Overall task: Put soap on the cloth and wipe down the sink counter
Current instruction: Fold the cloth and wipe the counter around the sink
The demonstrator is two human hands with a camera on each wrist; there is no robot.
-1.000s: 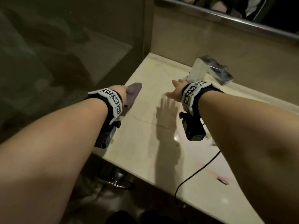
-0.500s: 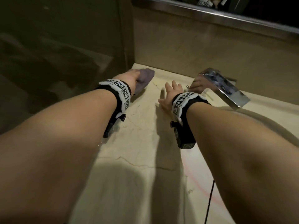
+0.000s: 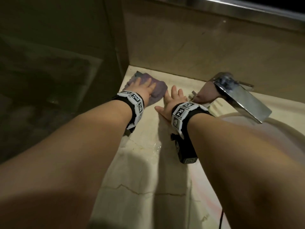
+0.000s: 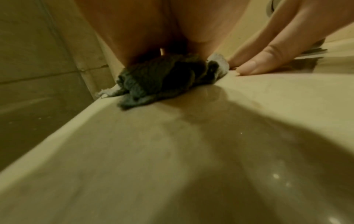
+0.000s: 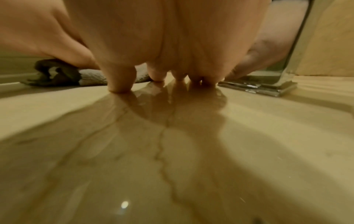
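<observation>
A purple-grey cloth (image 3: 159, 92) lies bunched in the back left corner of the beige marble counter (image 3: 148, 179). My left hand (image 3: 142, 87) presses down on it with fingers spread and straight. The left wrist view shows the cloth (image 4: 159, 80) squashed under the palm at the counter's left edge. Just right of the cloth, my right hand (image 3: 171, 100) lies flat on the bare counter. Its fingertips (image 5: 119, 86) press on the glossy, wet-looking stone (image 5: 172, 151), and the cloth (image 5: 91, 78) shows beyond them on the left.
A chrome faucet (image 3: 244, 96) stands right of my right hand, its spout over the pale sink basin (image 3: 234, 117). A dark glass partition (image 3: 57, 80) bounds the counter's left edge, and a tiled wall and mirror frame (image 3: 247, 7) the back. A black cable (image 3: 221, 219) hangs at the lower right.
Both hands moved back toward the wall. The left hand slid the cloth from the left edge into the back corner. The right hand came down flat on the counter beside it.
</observation>
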